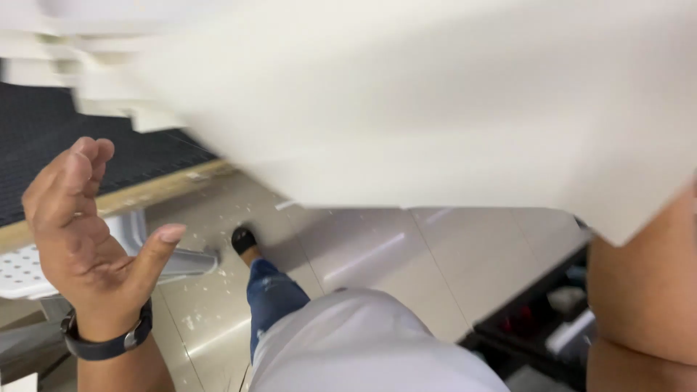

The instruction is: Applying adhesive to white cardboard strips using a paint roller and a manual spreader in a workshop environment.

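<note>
We are logging a large cream sheet [450, 109] across the top of the frame: it is looking like stiff paper or card, matt and smooth, though blur is hiding any grain. At the upper left, a black mat [43, 138] is showing a ribbed, matt weave, edged by a pale raw wooden strip [145, 190]. The floor tiles [377, 254] at centre are reading glossy and smooth, catching reflections. We are noting dark blue denim on the trouser leg [272, 294], and a matt black watch strap [102, 347] with a metal buckle at the lower left.
</note>
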